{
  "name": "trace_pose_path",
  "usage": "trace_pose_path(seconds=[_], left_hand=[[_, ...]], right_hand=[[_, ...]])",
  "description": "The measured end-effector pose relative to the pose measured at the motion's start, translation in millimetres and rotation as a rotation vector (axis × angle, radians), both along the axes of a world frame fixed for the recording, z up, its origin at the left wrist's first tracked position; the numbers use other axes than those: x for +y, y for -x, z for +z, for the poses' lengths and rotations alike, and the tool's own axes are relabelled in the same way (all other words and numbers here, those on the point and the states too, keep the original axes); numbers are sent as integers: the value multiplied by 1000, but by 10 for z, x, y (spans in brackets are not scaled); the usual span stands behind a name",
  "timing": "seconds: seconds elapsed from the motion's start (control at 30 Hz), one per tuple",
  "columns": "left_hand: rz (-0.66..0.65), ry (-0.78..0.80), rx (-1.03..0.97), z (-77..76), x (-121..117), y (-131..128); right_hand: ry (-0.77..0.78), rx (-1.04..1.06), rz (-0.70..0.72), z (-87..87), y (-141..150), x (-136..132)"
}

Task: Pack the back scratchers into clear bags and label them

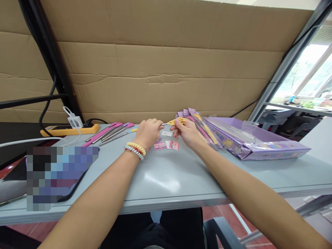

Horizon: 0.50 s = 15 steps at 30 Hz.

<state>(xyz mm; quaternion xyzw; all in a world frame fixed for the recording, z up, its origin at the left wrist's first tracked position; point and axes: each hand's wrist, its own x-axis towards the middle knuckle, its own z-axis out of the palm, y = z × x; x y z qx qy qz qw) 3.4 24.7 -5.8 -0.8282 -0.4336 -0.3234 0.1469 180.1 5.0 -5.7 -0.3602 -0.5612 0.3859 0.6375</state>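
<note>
Both my hands meet over the far middle of the grey table [166,180]. My left hand [147,132], with bead bracelets on its wrist, is closed around the metal stem of a small utensil. My right hand [187,133] pinches the utensil's yellow comb-like end [176,121]. Several small pink and white stickers [167,143] lie on the table just under the hands.
Pink and purple handled metal utensils [110,133] lie left of the hands. A yellow power strip [70,129] with a white charger sits far left. Packaged utensils [204,129] and a purple box [249,141] lie right. A tablet [52,176] rests at the near left. Cardboard wall behind.
</note>
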Motion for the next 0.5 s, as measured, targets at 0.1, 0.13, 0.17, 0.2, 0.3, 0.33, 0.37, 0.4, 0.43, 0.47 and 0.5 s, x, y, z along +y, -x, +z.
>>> trace_pose_path(seconds=[0.1,0.13,0.17,0.2,0.3,0.33,0.37,0.4,0.43,0.47,0.5], left_hand=[[113,-32,-42,29,100,160],[134,-44,-47,32,135,229],[144,-53,-49,30,169,297],[151,-62,-55,25,200,361],[178,-87,-82,-3,274,492],[184,-95,-87,-13,293,513],[187,-102,-88,-22,308,524],[187,-106,-88,-31,320,529],[187,-109,-91,-38,330,530],[190,-111,-95,-43,338,532],[195,-111,-100,-49,346,538]], right_hand=[[-10,164,-175,112,-179,34],[-18,208,-235,158,-257,39],[-28,247,-293,202,-335,40],[-32,283,-346,244,-408,40],[-43,395,-513,339,-581,41],[-47,421,-553,363,-630,42],[-50,437,-583,383,-681,44],[-51,451,-610,402,-735,45],[-52,460,-639,422,-795,42],[-59,439,-657,441,-862,35],[-60,440,-692,463,-936,21]])
